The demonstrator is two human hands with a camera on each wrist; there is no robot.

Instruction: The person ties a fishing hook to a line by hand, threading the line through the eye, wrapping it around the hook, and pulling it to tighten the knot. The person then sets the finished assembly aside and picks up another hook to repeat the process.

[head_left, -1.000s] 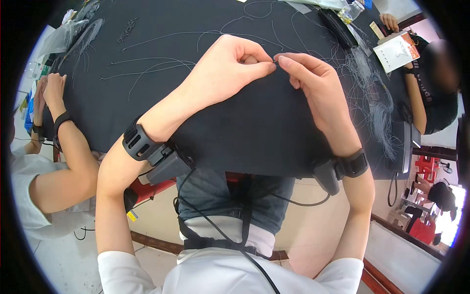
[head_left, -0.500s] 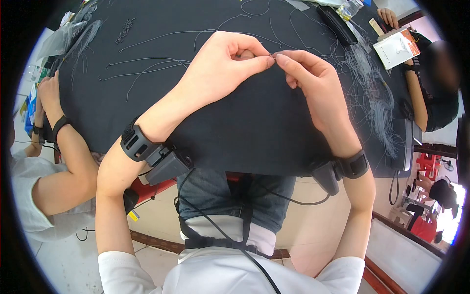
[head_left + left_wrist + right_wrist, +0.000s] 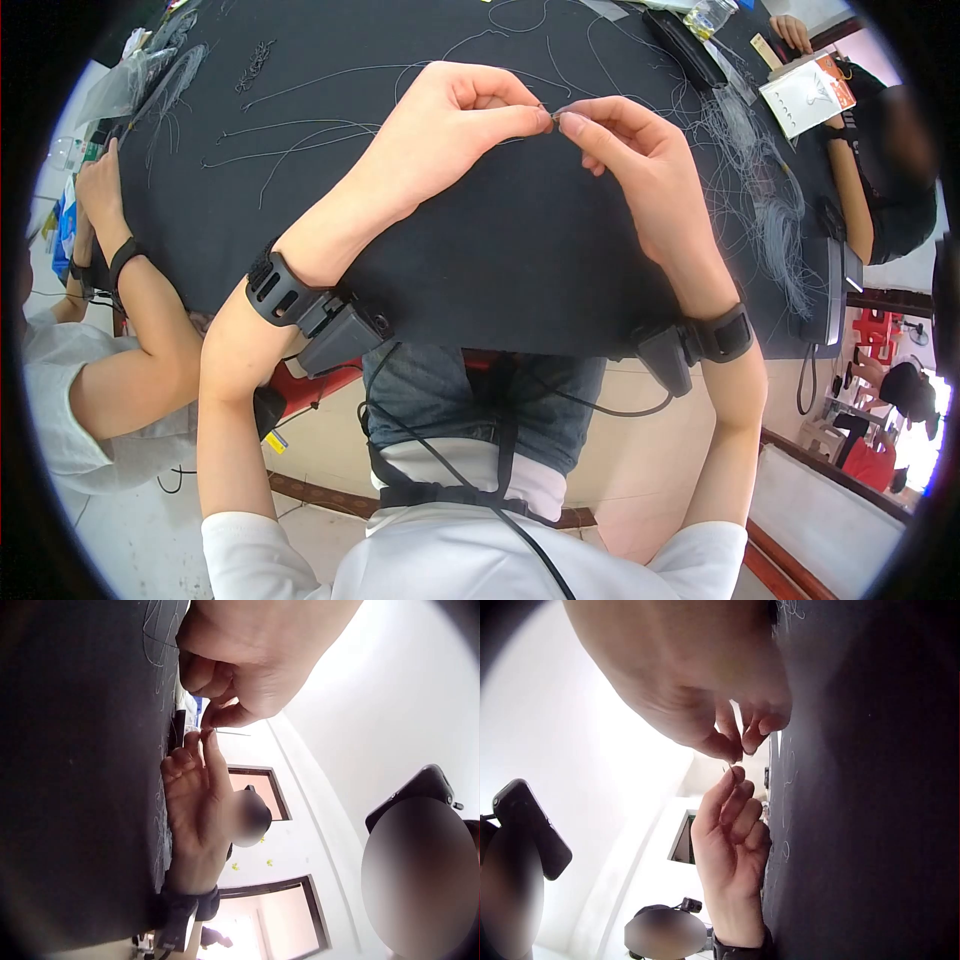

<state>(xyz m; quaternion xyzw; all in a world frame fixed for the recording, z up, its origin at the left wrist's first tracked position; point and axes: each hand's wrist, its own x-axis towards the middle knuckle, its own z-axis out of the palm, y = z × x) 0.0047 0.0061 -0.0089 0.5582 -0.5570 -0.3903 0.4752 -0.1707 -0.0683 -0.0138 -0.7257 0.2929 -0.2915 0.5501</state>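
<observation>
Over the black table (image 3: 480,270), both hands meet fingertip to fingertip. My left hand (image 3: 430,145) pinches a thin strand (image 3: 556,118) between thumb and forefinger. From the other side, the thumb and forefinger of my right hand (image 3: 655,165) pinch it too. A tiny brownish curved piece (image 3: 732,768) shows between the fingertips in the right wrist view; its kind I cannot tell. Most of what is held lies hidden behind the fingers. Left of the hands, several grey strands (image 3: 290,130) with small dark ends lie on the table.
At the right a tangled bundle of translucent line (image 3: 775,220) spreads over the table, below a black case (image 3: 685,50) and a clear bottle (image 3: 710,18). A dark clump of small pieces (image 3: 255,65) and plastic bags (image 3: 125,85) lie left. Other people's arms (image 3: 145,260) rest at the table's sides.
Both hands have shifted slightly left and away from the body, still pinching. A small gap between the fingertips now shows the strand. The neighbour's hand on the left has changed pose.
</observation>
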